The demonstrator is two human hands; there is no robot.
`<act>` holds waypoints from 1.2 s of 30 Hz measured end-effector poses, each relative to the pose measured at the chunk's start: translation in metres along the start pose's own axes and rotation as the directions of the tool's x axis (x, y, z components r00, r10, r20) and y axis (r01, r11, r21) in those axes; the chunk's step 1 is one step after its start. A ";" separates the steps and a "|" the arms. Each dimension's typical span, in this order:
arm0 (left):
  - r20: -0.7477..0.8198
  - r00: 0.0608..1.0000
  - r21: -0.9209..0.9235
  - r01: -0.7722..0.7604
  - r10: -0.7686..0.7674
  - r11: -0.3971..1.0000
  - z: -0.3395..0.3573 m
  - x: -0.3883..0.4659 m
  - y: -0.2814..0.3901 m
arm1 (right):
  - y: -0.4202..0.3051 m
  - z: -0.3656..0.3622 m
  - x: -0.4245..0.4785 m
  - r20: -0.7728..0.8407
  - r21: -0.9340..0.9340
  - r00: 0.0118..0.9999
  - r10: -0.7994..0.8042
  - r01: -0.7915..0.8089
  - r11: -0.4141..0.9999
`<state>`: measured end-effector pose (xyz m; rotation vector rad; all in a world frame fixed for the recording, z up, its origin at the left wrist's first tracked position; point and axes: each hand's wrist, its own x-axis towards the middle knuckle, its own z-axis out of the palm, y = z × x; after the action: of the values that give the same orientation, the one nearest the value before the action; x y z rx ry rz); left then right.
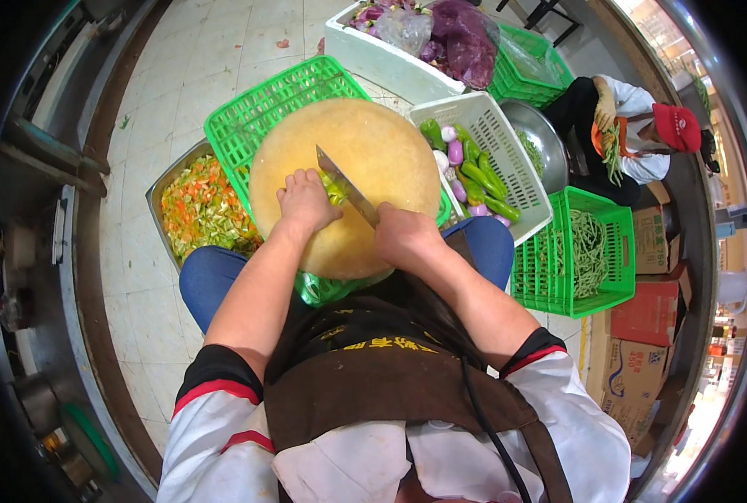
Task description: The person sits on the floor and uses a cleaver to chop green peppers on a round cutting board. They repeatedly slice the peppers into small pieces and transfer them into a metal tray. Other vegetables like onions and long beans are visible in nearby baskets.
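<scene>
My right hand [407, 234] grips the handle of a kitchen knife [350, 188], its blade slanting up and left over a round chopping board [380, 144]. Left of the blade, my left hand [305, 200] rests its curled fingers on cut green pepper [331, 188] at the board's middle. Beneath the board stands an upturned-looking green plastic crate [235, 119]. At its left, a metal tray [153, 195] holds chopped green and orange vegetables [204, 207]. Whole green peppers [483, 179] lie with purple and white vegetables in a white basket [527, 204] to the right.
A foam box [386, 69] with purple vegetables stands ahead. At the right are a green crate [622, 276] of long beans [587, 251], a metal bowl [559, 151] and cardboard boxes [637, 371]. A co-worker in a red cap [676, 127] sits there, holding beans.
</scene>
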<state>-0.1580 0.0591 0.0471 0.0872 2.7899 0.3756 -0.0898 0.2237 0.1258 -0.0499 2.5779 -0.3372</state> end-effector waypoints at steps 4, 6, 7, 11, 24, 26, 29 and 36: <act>0.039 0.999 0.003 0.014 -0.015 1.000 -0.003 0.001 0.002 | -0.005 0.001 0.008 0.014 -0.007 1.000 -0.001 0.001 1.000; 0.046 0.999 0.007 0.019 -0.019 1.000 -0.003 0.001 0.003 | -0.008 0.009 0.019 -0.031 0.004 0.999 -0.012 0.012 1.000; 0.044 0.999 0.010 0.017 -0.017 1.000 -0.003 0.002 0.004 | -0.007 0.014 0.027 -0.058 0.011 0.998 -0.014 0.014 1.000; -0.006 1.000 0.036 -0.024 0.024 0.999 0.002 0.001 0.000 | 0.001 0.043 0.067 -0.266 -0.003 0.946 -0.183 0.189 0.982; -0.009 0.999 -0.035 -0.038 0.037 0.999 0.000 -0.014 -0.016 | 0.012 0.030 0.031 -0.471 -0.050 0.832 -0.293 0.307 0.950; -0.002 0.999 -0.004 -0.048 0.048 0.999 0.002 -0.019 -0.016 | 0.005 0.021 0.016 -0.346 -0.030 0.909 -0.232 0.236 0.971; -0.119 0.992 -0.012 -0.052 0.050 0.999 0.014 -0.020 -0.019 | -0.009 0.008 0.007 -0.105 0.017 0.992 -0.075 0.077 0.997; -0.107 0.990 0.019 -0.087 0.089 0.996 0.016 -0.018 -0.017 | -0.012 -0.002 0.018 0.039 0.006 0.998 -0.041 0.041 0.999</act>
<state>-0.1361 0.0452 0.0334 0.1999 2.9025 0.3922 -0.1067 0.2106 0.1216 -0.1063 2.5405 -0.3540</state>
